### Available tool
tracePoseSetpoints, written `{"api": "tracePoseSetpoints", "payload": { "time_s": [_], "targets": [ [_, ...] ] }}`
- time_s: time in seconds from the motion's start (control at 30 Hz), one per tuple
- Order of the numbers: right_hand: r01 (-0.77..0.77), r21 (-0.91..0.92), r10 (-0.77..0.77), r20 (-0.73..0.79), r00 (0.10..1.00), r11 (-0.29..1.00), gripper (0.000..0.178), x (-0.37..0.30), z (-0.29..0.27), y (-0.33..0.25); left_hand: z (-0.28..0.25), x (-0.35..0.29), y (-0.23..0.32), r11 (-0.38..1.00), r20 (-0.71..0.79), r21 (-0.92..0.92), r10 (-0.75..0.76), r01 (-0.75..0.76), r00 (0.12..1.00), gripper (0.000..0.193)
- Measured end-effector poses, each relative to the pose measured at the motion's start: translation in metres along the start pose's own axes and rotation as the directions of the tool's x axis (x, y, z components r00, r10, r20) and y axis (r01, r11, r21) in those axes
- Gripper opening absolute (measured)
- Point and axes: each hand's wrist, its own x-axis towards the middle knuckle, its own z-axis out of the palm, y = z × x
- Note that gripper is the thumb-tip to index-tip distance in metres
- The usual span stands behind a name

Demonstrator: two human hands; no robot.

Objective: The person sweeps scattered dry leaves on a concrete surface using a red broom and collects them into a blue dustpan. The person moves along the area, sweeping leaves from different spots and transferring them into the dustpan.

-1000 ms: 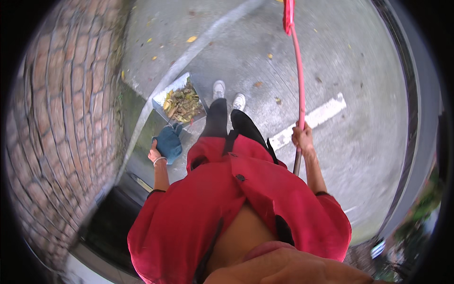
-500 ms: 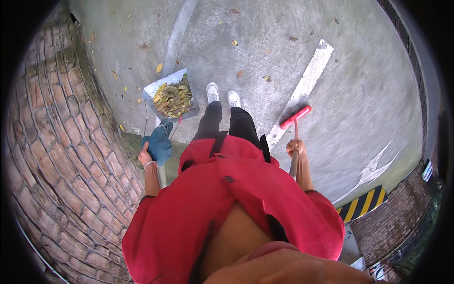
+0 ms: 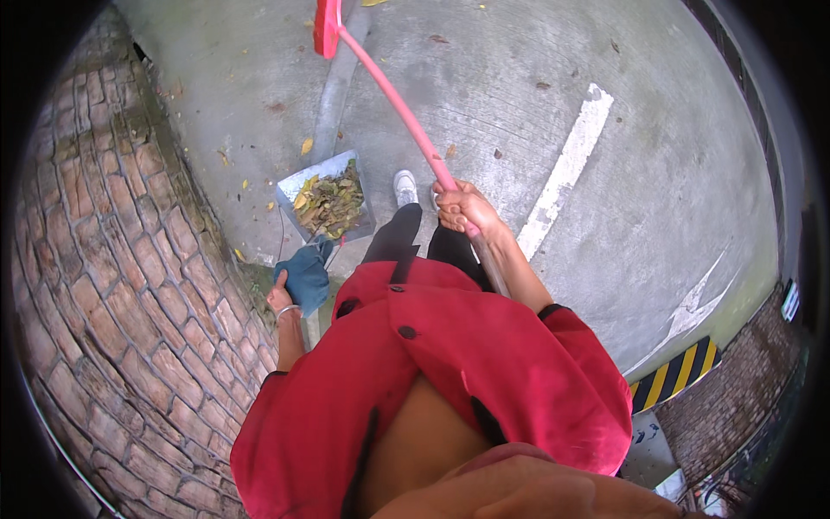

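Note:
My right hand [image 3: 467, 209] is closed around the pink handle of a broom [image 3: 399, 108], in front of my legs. The broom's red head [image 3: 326, 30] is far forward and left of the handle, at the top edge of the view. On the left, my left hand [image 3: 280, 294] is closed on a teal cloth [image 3: 305, 277], which hides some of the fingers. A pole emerges below the cloth, in line with a grey dustpan [image 3: 366, 208] standing on the ground just ahead. Brown and yellow leaves [image 3: 330, 203] fill much of the dustpan.
Scattered leaves [image 3: 307, 146] lie on the concrete ground [image 3: 484, 104]. A stone-block wall or paving [image 3: 104, 277] runs along the left. A white painted stripe [image 3: 566, 164] lies to the right, and a black-and-yellow striped barrier [image 3: 677, 374] stands at lower right.
My right hand has swung the broom from my right side to the front, its head now far forward left. My left hand and the dustpan shift slightly right in view.

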Motion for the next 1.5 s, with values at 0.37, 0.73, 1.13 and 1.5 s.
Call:
{"api": "tracePoseSetpoints", "payload": {
  "time_s": [0.37, 0.73, 1.13, 1.5],
  "targets": [
    [-0.144, -0.080, 0.054, -0.666, 0.744, 0.986, 0.012, -0.168, -0.015, 0.027, -0.004, 0.023, -0.019, 0.988, -0.081, -0.019, -0.153, 0.152, 0.985, 0.039],
    [-0.541, -0.210, 0.207, -0.766, 0.609, 0.815, 0.009, -0.120, -0.101, 0.085, 0.007, 0.023, 0.013, 0.972, -0.102, 0.230, -0.024, 0.047, 0.995, 0.045],
    [-0.171, -0.131, 0.107, -0.393, 0.913, 0.976, 0.013, -0.134, -0.007, 0.061, 0.030, 0.061, 0.037, 0.954, 0.201, 0.199, 0.183, -0.223, 0.962, 0.041],
    [0.028, 0.228, 0.140, -0.682, 0.718, 0.973, 0.026, -0.154, -0.084, 0.063, 0.080, 0.080, 0.017, 0.918, 0.228, 0.114, 0.348, -0.380, 0.909, 0.040]
  ]
}}
